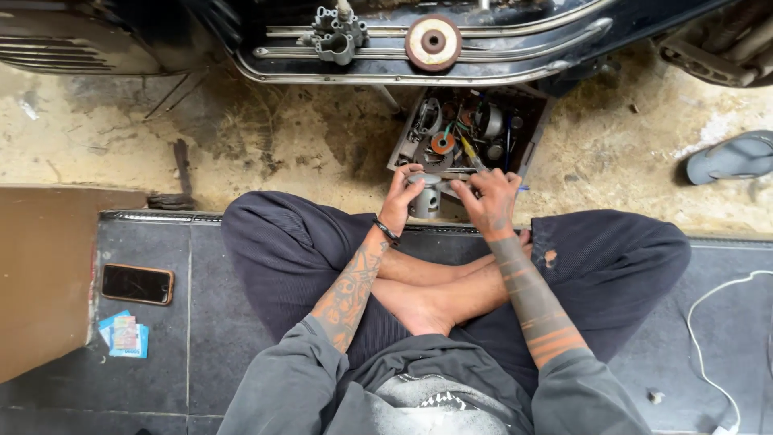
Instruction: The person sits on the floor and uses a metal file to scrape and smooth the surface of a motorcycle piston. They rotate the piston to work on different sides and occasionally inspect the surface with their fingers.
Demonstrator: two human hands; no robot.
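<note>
I sit cross-legged on a dark tiled step. My left hand (400,196) grips a grey cylindrical metal part (427,196) held in front of my knees. My right hand (491,201) holds a screwdriver with a yellow handle (470,151) whose tip meets the same part. Just beyond my hands lies an open box (403,137) filled with small metal parts, an orange ring and wires.
A scooter's floorboard with chrome rails (419,52) carries a carburettor (336,36) and a rusty round disc (433,43). A phone (137,283) and folded banknotes (125,334) lie on the tiles left. A grey sandal (733,157) sits right; a white cable (708,338) runs lower right.
</note>
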